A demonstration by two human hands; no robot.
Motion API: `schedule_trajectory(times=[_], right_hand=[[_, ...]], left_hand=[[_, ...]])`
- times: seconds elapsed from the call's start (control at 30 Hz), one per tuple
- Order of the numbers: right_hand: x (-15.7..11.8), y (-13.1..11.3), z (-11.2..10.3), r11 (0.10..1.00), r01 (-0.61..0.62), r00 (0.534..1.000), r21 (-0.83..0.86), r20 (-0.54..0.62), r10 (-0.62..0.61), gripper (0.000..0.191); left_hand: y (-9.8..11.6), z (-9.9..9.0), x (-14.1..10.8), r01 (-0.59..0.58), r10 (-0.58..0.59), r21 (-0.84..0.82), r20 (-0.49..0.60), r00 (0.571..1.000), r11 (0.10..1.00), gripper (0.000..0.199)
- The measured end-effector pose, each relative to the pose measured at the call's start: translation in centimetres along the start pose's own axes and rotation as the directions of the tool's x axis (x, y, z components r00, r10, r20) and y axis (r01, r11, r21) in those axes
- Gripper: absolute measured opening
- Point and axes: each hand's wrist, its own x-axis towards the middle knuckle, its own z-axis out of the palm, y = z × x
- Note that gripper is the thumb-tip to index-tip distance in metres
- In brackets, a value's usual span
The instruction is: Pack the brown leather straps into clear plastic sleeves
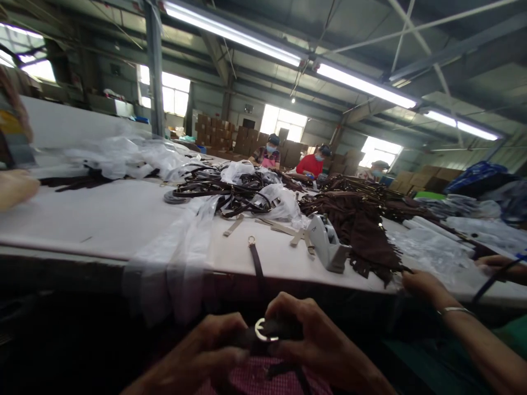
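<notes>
Close to my body, my left hand [209, 343] and my right hand [307, 332] both grip a dark strap. Between them a round gold-coloured buckle [260, 329] shows on the strap. The fingers of each hand are closed on the strap, left hand on the left side of the buckle, right hand on the right. A loose dark end hangs below my right hand. Just beyond, another dark strap [256, 258] with a metal ring at its tip lies over the table's front edge.
On the white table [102, 219] lie a heap of dark straps [230, 189], clear plastic bags [177, 247], a grey tape dispenser [328, 244] and brown fringed pieces [358, 219]. At right, a co-worker's hand [424, 285] touches the fringe. Several people are at the far side.
</notes>
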Motion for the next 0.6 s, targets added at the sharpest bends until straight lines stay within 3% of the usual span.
schedule_trajectory(times=[0.07,0.13,0.2,0.27,0.47,0.6], right_hand=[[0.1,1.0,-0.7,0.987,-0.022,0.994,0.159,0.111,0.004,0.028],[0.3,2.2,-0.9,0.954,-0.017,0.987,0.3,0.158,-0.032,0.028],[0.5,3.3,-0.8,0.93,-0.024,0.981,0.366,0.186,-0.047,0.028],[0.6,4.0,-1.0,0.92,-0.032,0.982,0.391,0.185,-0.044,0.03],[-0.6,5.5,-3.9,0.869,0.074,0.997,0.489,-0.023,-0.072,0.036],[-2.6,5.6,-5.6,0.87,0.012,1.0,0.492,0.016,-0.022,0.04]], left_hand=[[0.8,-2.0,-1.6,0.082,-0.08,0.022,-0.062,0.995,0.996,0.037],[2.0,-3.7,-3.3,0.132,-0.104,0.195,-0.148,0.984,0.972,0.035],[2.6,-4.8,-5.0,0.204,-0.127,0.379,-0.218,0.968,0.903,0.03],[2.5,-5.5,-6.2,0.242,-0.137,0.458,-0.249,0.959,0.855,0.028],[0.5,-7.2,-7.0,0.21,-0.114,0.271,-0.331,0.937,0.939,0.038],[0.7,-7.6,-6.2,0.174,-0.076,0.25,-0.356,0.931,0.953,0.034]])
